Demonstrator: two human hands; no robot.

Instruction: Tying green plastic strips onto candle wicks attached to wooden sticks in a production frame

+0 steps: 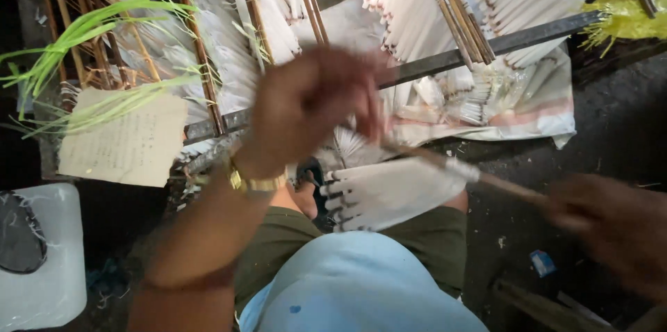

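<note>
We saw the left hand (313, 99) raised and blurred above the lap, its fingers curled inward toward the upper end of a thin brown wooden stick (486, 180); whether they truly pinched it we could not tell. The stick ran slantwise from that hand down to the right hand (611, 224), which was closed around its lower end. Just below the stick hung a fan of white paper strips with dark-marked tips (385, 193), fastened to it and spread over the knees. A gold-coloured wristwatch (253, 183) sat on the left wrist. Behind the stick, a dark metal bar (486, 47) crossed the frame, with many more white paper fans on wooden sticks (431, 19) leaning over it. Well left of the stick lay a creased brown paper sheet (125, 141), with long green grass blades (76, 33) above it. A white plastic tub (52, 255) stood at the far left, below the sheet.
</note>
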